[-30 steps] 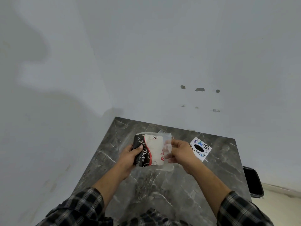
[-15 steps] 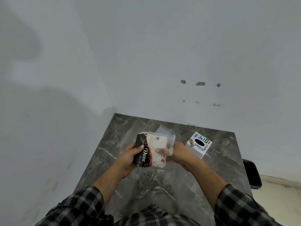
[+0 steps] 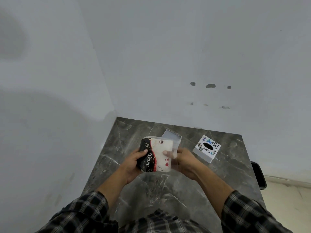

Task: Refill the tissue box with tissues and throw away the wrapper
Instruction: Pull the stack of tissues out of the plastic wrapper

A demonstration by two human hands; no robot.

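Note:
A tissue pack (image 3: 159, 153) in a black, red and white "Dove" wrapper is held above the dark marble table (image 3: 176, 187). My left hand (image 3: 133, 163) grips its black left end. My right hand (image 3: 184, 161) is at its clear right end, with fingers pushed inside the wrapper onto the tissues. Behind the pack lies the open white base of the tissue box (image 3: 172, 136), partly hidden. The box's white lid (image 3: 206, 148), with a black oval slot and printed logos, lies to the right on the table.
White walls meet in a corner just behind the table. A dark bin (image 3: 259, 175) stands on the floor past the table's right edge. My checked sleeves fill the bottom of the view.
My right hand has slid from the wrapper's loose clear end further into it, onto the tissues. The pack has come slightly nearer to me; the view has tilted a little.

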